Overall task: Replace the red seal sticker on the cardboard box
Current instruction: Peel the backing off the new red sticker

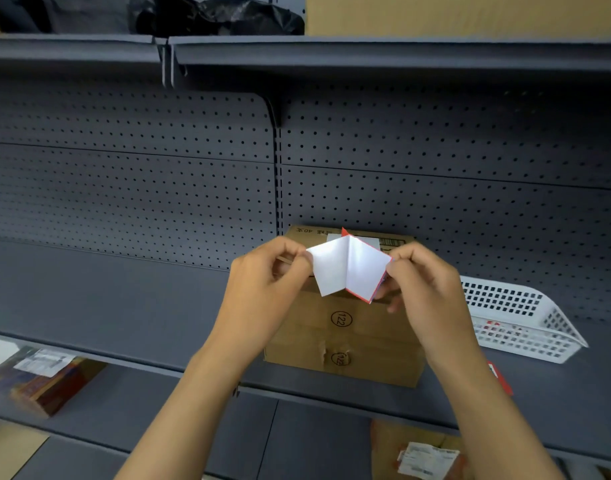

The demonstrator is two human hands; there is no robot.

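A brown cardboard box (345, 327) stands on the grey shelf (124, 299), its top printed with circled numbers and a barcode label at the back. Above it I hold a red seal sticker (349, 268), its white backing facing me and creased down the middle, red showing along its edges. My left hand (262, 285) pinches the sticker's left corner. My right hand (425, 289) pinches its right edge. Both hands hover over the box's top, apart from it.
A white perforated plastic basket (518, 320) lies right of the box, with red items inside. Another red piece (501, 377) lies on the shelf edge by my right forearm. Pegboard backs the shelf. Parcels (425, 452) and boxes (44, 379) sit on the lower shelf.
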